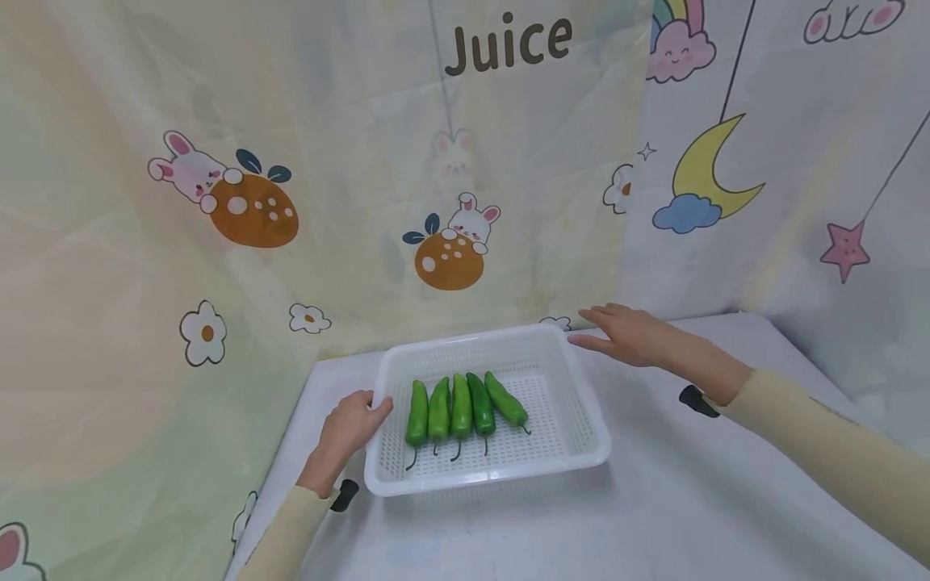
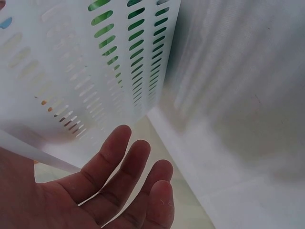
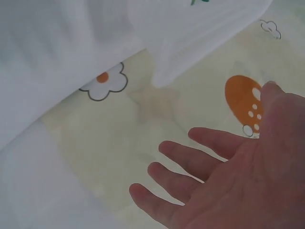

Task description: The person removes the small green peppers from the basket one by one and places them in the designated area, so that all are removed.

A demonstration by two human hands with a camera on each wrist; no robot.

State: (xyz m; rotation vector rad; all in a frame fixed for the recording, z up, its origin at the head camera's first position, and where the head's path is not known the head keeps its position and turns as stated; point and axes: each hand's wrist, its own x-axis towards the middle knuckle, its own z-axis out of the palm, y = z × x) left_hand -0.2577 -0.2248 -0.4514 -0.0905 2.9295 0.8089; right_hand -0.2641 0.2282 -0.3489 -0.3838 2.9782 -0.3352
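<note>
A white plastic basket (image 1: 574, 464) with slotted walls is on the white-covered table. Several green peppers (image 1: 461, 407) lie side by side in its left and middle part, stems toward the near side. My left hand (image 1: 352, 426) holds the basket's left rim, thumb over the edge. Its fingers (image 2: 107, 174) lie loosely bent outside the wall in the left wrist view, while the thumb is mostly hidden behind the rim. Just beyond the far right corner, my right hand (image 1: 630, 335) hovers with fingers extended and spread. Nothing is in that hand (image 3: 228, 181), and it stands apart from the basket.
A printed cloth backdrop (image 1: 363, 266) with cartoon rabbits and flowers rises behind and to the left of the table. The white tabletop (image 1: 676, 492) extends to the right and in front of the basket. Dark straps (image 1: 699, 401) circle both wrists.
</note>
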